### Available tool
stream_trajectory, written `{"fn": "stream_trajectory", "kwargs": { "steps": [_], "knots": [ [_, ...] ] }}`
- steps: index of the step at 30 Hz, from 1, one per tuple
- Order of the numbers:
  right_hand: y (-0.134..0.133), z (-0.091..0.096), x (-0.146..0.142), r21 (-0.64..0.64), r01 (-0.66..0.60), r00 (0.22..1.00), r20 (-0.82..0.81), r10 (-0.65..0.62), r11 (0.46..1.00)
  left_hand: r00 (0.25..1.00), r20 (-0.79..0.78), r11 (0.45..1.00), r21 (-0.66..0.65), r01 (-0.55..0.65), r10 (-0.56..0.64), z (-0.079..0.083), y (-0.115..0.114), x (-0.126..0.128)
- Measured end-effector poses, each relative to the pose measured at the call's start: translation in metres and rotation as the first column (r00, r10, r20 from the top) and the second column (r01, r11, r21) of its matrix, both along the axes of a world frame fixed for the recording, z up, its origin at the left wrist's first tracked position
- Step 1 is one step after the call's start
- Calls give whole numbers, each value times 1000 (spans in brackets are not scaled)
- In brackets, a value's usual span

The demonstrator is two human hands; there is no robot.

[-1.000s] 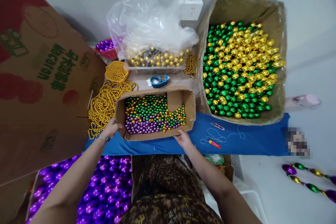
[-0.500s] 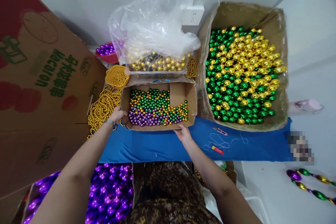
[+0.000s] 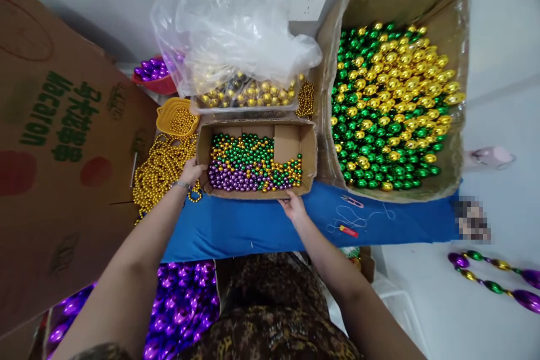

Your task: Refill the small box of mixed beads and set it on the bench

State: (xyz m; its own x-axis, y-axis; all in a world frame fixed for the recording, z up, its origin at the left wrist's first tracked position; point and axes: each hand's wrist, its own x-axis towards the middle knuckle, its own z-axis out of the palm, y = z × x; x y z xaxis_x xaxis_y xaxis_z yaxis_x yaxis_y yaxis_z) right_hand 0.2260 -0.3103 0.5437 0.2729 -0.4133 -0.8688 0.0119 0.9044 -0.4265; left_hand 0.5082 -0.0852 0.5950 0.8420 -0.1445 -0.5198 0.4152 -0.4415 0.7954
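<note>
A small cardboard box sits on the blue cloth in front of me, holding many loose shiny round beads in green, gold and purple. My left hand is closed on the box's left end. At the lower right of its front side, my right hand grips the bottom edge, fingers partly hidden beneath. Strings of gold beads lie just left of my left hand. Off to the right of my right hand are pink thread snips, loose white thread and a small red-and-yellow tool.
At the right stands a large carton of green and gold beads. Behind the box are a plastic-covered tray of gold beads, a yellow basket and a red basket. A tall carton leans at left; purple beads lie below.
My view has shifted, so most things sit higher in the picture. Both hands keep their hold on the cardboard box, with no clear movement of it over the cloth.
</note>
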Motion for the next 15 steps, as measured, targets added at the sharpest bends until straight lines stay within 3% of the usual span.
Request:
{"fn": "stream_trajectory", "kwargs": {
  "steps": [5, 9, 12, 15],
  "knots": [
    [-4, 4, -5, -12, -75, 997, 10, 75, 997, 998, -42, 998, 45, -43, 45, -6, 10, -15],
    [-12, 2, -11, 5, -71, 997, -21, 71, 997, 967, -249, 996, 80, -34, 53, -6, 24, -40],
    [-16, -1, -13, -36, -56, 998, -11, 55, 998, 925, -374, 998, 18, -61, 63, -10, 29, -56],
    [-18, -3, -15, -63, -54, 998, 19, 56, 997, 915, -383, 984, -64, -167, 130, -18, 31, -67]
  ]
}}
